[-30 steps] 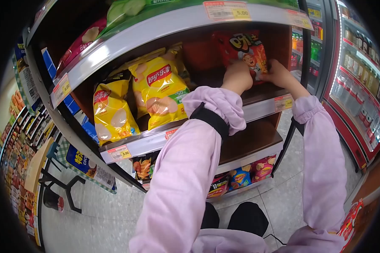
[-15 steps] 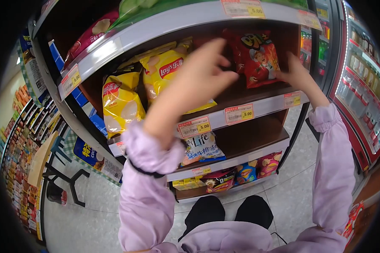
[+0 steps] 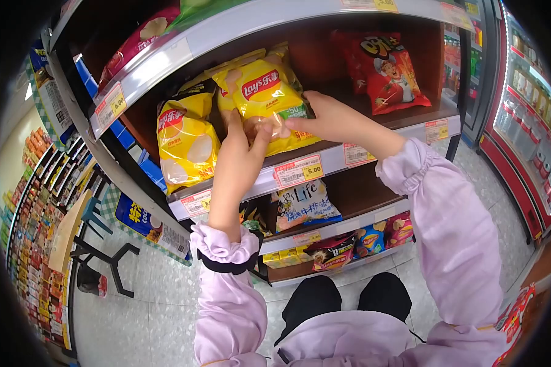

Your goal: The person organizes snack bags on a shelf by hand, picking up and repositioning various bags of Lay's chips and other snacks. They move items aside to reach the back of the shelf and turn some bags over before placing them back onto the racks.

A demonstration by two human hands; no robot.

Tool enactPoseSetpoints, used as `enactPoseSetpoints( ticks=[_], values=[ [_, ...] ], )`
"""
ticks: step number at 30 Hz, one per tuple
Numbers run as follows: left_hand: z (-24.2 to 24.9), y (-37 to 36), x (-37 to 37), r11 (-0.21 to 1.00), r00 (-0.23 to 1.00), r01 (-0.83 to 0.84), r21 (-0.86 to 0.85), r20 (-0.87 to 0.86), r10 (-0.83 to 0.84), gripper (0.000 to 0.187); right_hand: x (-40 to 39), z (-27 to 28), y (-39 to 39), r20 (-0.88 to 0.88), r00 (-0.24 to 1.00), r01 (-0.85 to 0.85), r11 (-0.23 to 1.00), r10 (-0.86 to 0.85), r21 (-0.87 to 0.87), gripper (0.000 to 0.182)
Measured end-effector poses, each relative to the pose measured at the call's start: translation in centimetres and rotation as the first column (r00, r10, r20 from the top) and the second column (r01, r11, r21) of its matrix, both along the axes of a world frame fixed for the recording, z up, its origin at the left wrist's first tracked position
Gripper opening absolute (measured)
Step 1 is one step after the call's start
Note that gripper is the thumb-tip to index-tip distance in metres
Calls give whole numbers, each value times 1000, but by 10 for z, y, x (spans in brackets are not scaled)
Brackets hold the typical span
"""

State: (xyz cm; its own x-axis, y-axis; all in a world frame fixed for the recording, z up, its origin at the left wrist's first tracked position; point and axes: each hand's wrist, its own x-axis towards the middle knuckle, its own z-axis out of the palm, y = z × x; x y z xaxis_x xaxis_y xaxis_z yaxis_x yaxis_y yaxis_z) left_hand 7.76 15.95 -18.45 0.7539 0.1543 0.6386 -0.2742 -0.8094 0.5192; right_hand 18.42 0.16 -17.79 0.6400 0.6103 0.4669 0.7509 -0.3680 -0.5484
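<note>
Both my hands are on a yellow Lay's potato chip bag standing on the middle shelf. My left hand takes its lower left side, thumb across the front. At the right edge, my right hand curls its fingers around the side with its thumb on the front. To the left leans another yellow Lay's bag, touched by neither hand. More yellow packaging shows behind the held bag. A red snack bag with a cartoon chef stands farther right, apart from my right hand.
Price labels line the shelf's front edge. A white and blue snack bag and several small packs sit on lower shelves. A black stool-like frame stands at left, a drinks fridge at right.
My left hand has come down and left from in front of the red bag. My right hand has moved left from the red bag's side. Both now hold the yellow chip bag.
</note>
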Motion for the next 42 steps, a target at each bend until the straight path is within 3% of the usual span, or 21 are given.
enactPoseSetpoints(
  ticks=[1,5,8,9,10,14,16,18,19,21,23,25,30,32,34,36,37,39,42],
  values=[
    [-3,3,2,1000,1000,-2,0,-2,2,61,2,-2,3,-77,996,-48,999,50,24,56],
    [-13,3,2,990,982,136,-45,140,-128,62,-10,-4,-3,-48,993,-107,989,112,99,53],
    [-14,-17,-19,973,962,189,-130,224,-157,64,-43,-4,-19,18,990,-138,967,137,216,47],
    [-14,-23,-23,953,957,218,-208,236,-167,65,-51,-7,-25,111,981,-185,941,160,284,46],
    [-17,-26,-22,959,944,237,-152,271,-190,64,-58,-10,-30,203,964,-237,908,174,347,46],
    [-27,-40,-13,947,930,266,-182,307,-202,62,-70,-13,-42,210,976,-134,931,64,340,46],
    [-27,-43,-7,941,922,286,-178,320,-220,61,-67,-10,-47,54,993,-118,914,105,388,45],
    [-28,-47,-3,937,913,305,-171,333,-236,61,-59,-13,-51,132,986,-152,900,107,408,45],
    [-29,-50,-3,954,903,279,-109,369,-221,60,-56,-15,-53,211,972,-188,886,105,424,45],
    [-34,-55,-3,967,890,252,-46,403,-213,60,-66,-21,-63,200,977,-159,860,67,485,43],
    [-42,-58,-4,958,807,216,189,517,-284,59,-76,-36,-77,184,982,-125,832,28,540,41],
    [-47,-67,-19,945,828,215,245,467,-310,61,-83,-61,-99,-25,1000,6,829,10,560,42],
    [-88,-98,-49,838,821,412,358,253,-512,71,-123,-141,-165,-56,996,86,928,-71,363,43],
    [-124,-109,-51,825,802,496,270,221,-555,73,-135,-159,-175,-87,987,155,929,-133,335,44],
    [-159,-118,-51,809,784,544,223,208,-585,73,-142,-165,-182,-272,955,179,961,-118,213,46],
    [-187,-123,-49,843,846,533,70,-13,-533,75,-136,-187,-187,-275,950,201,963,-146,181,48],
    [-196,-126,-45,835,838,546,65,-30,-545,75,-131,-201,-190,-272,948,209,966,-164,149,49],
    [-212,-133,-33,875,859,480,-62,-172,-483,74,-117,-212,-188,-295,944,215,954,-149,206,53],
    [-223,-142,-9,830,794,484,-278,-260,-550,76,-92,-221,-186,-474,869,284,926,-139,249,49]
  ],
)
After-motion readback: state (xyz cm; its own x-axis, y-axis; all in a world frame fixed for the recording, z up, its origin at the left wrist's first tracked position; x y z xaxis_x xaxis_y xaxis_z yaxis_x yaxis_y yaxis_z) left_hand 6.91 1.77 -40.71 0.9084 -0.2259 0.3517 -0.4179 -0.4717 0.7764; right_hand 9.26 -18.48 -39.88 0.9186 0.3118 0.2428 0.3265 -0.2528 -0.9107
